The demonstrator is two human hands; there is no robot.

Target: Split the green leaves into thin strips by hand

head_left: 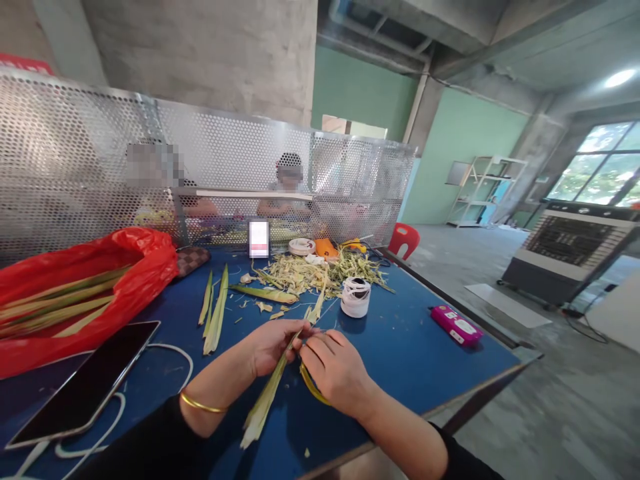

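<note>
My left hand [280, 340] is closed, its thumb and fingers pinching a long pale-green strip that looks like corn husk [267, 407]. The husk's wide end hangs toward me, and its narrow part passes up between both hands. Close against it, my right hand [333, 363] has its fingers curled. A yellow curved piece [313, 387], like a loop or handle, shows under the right palm; the rest of it is hidden. Just beyond my hands stands a roll of white cord [355, 298]. Several cut husks [217, 313] lie left of them.
Husk scraps [300, 273] are heaped at the back beside an orange item [326, 249]. A red bag [150, 243] of husks and a tablet [85, 380] with white cable sit left. A magenta box [456, 325] lies right. Behind a perforated metal screen [220, 147] are people.
</note>
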